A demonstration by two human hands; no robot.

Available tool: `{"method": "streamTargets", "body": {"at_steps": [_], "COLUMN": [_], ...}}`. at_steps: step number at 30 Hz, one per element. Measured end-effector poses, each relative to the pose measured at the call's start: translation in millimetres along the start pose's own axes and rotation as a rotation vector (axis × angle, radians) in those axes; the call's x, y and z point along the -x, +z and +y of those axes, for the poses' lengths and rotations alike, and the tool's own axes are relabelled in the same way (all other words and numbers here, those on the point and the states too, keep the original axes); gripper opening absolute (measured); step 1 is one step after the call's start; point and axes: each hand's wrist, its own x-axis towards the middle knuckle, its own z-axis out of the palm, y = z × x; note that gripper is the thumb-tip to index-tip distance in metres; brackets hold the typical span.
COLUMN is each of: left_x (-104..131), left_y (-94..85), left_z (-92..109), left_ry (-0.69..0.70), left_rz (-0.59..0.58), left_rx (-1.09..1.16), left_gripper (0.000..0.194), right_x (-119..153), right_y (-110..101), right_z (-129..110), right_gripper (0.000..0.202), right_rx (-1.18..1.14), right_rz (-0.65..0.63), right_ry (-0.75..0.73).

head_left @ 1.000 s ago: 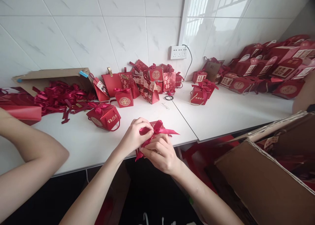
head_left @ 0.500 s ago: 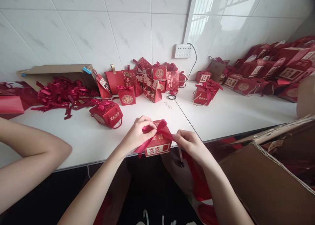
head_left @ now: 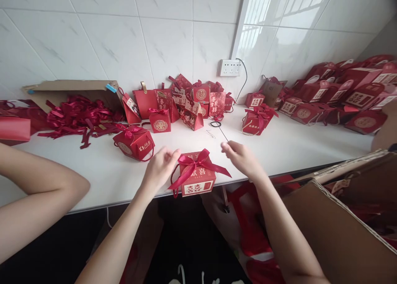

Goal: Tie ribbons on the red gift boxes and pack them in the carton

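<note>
A red gift box (head_left: 198,188) with gold lettering and a white label panel sits at the table's front edge. A dark red ribbon bow (head_left: 196,163) lies over its top, its two tails spreading left and right. Part of a red cord handle (head_left: 175,188) shows at the box's left side. Just left of the bow is my left hand (head_left: 159,166), fingers curled in with nothing visible in them. My right hand (head_left: 239,156) hovers to the right, apart from the ribbon tail, its fingers closed and bare.
Another red box with a bow (head_left: 136,145) stands to the left, and one more (head_left: 258,120) to the right. Loose ribbons (head_left: 80,114) spill from a cardboard box (head_left: 40,89). Red boxes (head_left: 338,89) pile up at right. Another person's arm (head_left: 46,188) rests at left; an open carton (head_left: 341,226) is lower right.
Both hands have let go of the ribbon and drawn apart, the left one leftward, the right one up and rightward. The bow now lies loose on the box with its right tail spread out.
</note>
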Motion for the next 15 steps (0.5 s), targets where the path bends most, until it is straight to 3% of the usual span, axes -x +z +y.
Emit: {"method": "streamTargets", "body": {"at_steps": [3,6,10,15], "left_x": [4.8,8.7,15.4,21.0], "left_y": [3.0,9.9,19.7,29.3], "left_z": [2.8,2.7,0.6,1.3], "left_ry": [-0.060,-0.007,0.063,-0.003], "left_rz": [-0.163,-0.109,-0.013,0.045], "left_rx": [-0.090,-0.023,0.079,0.151], "left_gripper": [0.050,0.043,0.037,0.036], "right_x": [-17.5,-15.7,1.9,19.4], "right_y": [18.1,30.6,38.9,57.8], "right_z": [-16.9,-26.7,-21.0,-5.8], "right_gripper": [0.053,0.046,0.040,0.041], "right_rx": [0.007,-0.031,-0.232,-0.436], "right_rz": [-0.172,-0.227,-0.137,0.038], "right_ry": [-0.082,-0.103,-0.025,0.044]}}
